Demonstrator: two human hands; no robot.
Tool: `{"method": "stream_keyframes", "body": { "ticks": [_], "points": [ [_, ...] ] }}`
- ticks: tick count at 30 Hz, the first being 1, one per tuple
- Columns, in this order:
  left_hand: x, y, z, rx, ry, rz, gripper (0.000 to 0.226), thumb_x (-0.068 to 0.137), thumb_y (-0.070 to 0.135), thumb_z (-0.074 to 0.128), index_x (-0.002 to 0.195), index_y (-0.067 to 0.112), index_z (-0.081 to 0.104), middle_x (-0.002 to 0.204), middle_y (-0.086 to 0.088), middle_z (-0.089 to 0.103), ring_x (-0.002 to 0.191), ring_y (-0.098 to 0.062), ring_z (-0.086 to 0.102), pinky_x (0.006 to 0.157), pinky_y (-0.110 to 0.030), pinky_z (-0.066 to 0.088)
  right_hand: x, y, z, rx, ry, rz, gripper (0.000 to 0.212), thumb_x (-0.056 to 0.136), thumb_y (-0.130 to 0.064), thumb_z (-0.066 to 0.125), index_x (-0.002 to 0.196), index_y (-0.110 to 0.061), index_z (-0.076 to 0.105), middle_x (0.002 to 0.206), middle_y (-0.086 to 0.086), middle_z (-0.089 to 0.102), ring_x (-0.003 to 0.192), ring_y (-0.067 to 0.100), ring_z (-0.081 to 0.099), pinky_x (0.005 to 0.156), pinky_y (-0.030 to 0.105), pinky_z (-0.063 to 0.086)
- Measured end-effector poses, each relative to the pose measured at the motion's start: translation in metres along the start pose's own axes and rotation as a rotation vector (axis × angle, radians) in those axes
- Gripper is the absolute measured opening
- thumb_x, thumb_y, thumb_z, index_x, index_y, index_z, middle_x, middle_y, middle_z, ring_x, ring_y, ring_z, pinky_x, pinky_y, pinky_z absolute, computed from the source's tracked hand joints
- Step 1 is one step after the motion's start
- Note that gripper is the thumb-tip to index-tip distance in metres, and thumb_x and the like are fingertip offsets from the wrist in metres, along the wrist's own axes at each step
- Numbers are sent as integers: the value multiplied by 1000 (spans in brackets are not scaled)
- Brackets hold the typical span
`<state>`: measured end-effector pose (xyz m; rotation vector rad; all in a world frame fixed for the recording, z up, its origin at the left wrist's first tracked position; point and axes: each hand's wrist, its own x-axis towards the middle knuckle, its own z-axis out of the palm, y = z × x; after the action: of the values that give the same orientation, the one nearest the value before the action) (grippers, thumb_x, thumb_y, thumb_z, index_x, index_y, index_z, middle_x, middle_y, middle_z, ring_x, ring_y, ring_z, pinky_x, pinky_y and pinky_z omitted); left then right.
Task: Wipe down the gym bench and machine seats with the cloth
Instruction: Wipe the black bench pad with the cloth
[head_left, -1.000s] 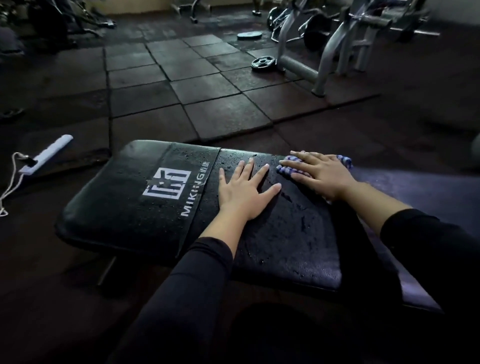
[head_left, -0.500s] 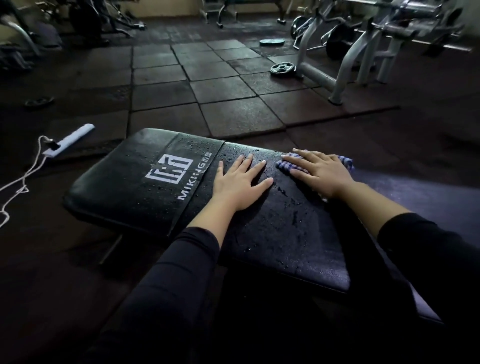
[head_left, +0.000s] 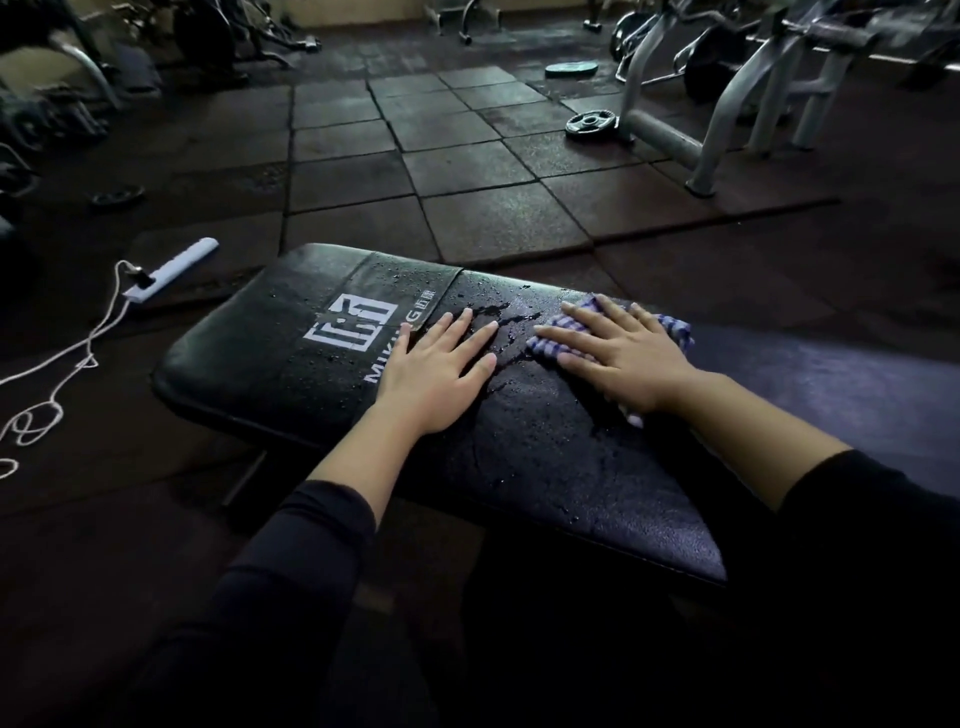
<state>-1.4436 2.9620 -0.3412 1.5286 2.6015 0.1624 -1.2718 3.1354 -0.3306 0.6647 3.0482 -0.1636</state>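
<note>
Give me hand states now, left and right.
Left hand: open, flat on the bench, holding nothing.
Right hand: open, fingers straight, pressing the cloth onto the bench.

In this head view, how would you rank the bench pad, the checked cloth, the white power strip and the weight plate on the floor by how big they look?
1. Bench pad, by far.
2. Cloth, partly hidden under the right hand.
3. Power strip and weight plate look much alike; the plate lies farther off, so I won't rank them.

Glossy wet leather-look bench pad (head_left: 322, 332); checked woven cloth (head_left: 670, 330); matt rubber floor tiles (head_left: 498, 218).
</note>
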Motion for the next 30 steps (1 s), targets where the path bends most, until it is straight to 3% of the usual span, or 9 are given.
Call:
{"method": "stream_keyframes", "body": {
  "ticks": [2, 6, 10, 16, 19, 21, 24, 27, 30],
  "points": [
    [0, -2, 0, -11, 14, -15, 49, 102, 52, 17, 150, 49, 9, 161, 17, 0, 148, -4, -4, 119, -48, -8, 5, -14, 0, -26, -6, 6, 43, 92, -67, 10, 135, -68, 0, 160, -18, 0, 148, 16, -5, 117, 39, 0],
    [2, -3, -1, -23, 29, -25, 47, 103, 47, 18, 149, 50, 12, 161, 19, 2, 148, -3, -2, 119, -47, -5, -23, -42, 12, -74, 55, -196, 60, 66, -78, -28, 124, -72, -14, 158, -23, -4, 147, 13, -5, 117, 37, 0],
    [1, -4, -1, -22, 35, -17, 47, 102, 48, 17, 150, 50, 12, 161, 18, 3, 148, -4, -2, 119, -47, -4, -58, -11, 15, -72, 32, -309, 50, 80, -75, -16, 129, -75, -6, 155, -28, -5, 146, 9, -9, 118, 34, 0],
    [0, -1, -3, -35, 32, -22, 47, 103, 47, 16, 149, 51, 12, 160, 20, 2, 148, -4, -1, 119, -47, -5, -28, 20, -7, -30, -1, -62, 67, 61, -87, -24, 124, -72, -12, 155, -28, -7, 148, 10, -6, 117, 33, 1],
    [1, -1, -2, -40, 39, -28, 46, 104, 45, 16, 149, 50, 12, 160, 20, 2, 148, -4, -1, 119, -47, -4, -4, -19, -3, -35, -23, -27, 55, 71, -79, -11, 125, -70, -10, 158, -22, -5, 148, 14, -4, 117, 37, 2],
    [0, -3, -1, -44, 45, -29, 46, 104, 43, 17, 149, 50, 13, 160, 21, 3, 147, -3, -1, 119, -46, -4, -5, -50, 7, -43, 4, -94, 57, 76, -75, -10, 132, -66, -7, 158, -23, -3, 148, 14, -4, 116, 39, 1],
    [0, -3, -1, -58, 44, -29, 46, 104, 42, 19, 149, 50, 14, 160, 21, 4, 147, -2, 0, 120, -45, -4, -35, -64, 19, -51, 71, -257, 64, 72, -76, -25, 132, -66, -6, 157, -24, 1, 148, 13, -1, 117, 37, 0],
    [1, -2, -1, -60, 49, -31, 46, 104, 43, 18, 149, 51, 14, 160, 21, 4, 147, -2, 0, 119, -46, -3, -62, -39, 18, -54, 41, -374, 51, 83, -72, -15, 132, -72, -1, 156, -26, -2, 148, 12, -4, 118, 36, 0],
    [1, -2, -1, -62, 43, -35, 46, 104, 44, 17, 149, 51, 14, 160, 21, 4, 147, -3, 0, 119, -46, -3, -57, -2, 10, -69, 24, -330, 49, 81, -76, -14, 130, -75, -6, 154, -30, -6, 147, 10, -6, 118, 33, -1]
  ]
}}
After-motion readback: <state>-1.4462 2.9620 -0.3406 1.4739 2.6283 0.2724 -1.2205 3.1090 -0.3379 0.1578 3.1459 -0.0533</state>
